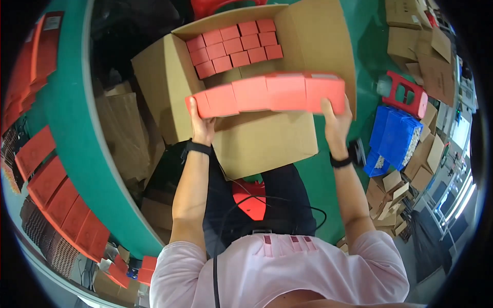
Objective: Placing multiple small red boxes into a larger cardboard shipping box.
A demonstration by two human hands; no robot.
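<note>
Left hand (201, 124), right hand (336, 122) clamp row of red boxes (267, 93) above open carton (257, 138).

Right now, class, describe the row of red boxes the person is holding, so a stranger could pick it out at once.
Find the big open cardboard carton at the centre. Just above its opening, the left hand and right hand press the ends of a row of red boxes. Unlike the smaller-looking red boxes packed in the carton's far corner, this row hangs in the air, squeezed between two hands.
</note>
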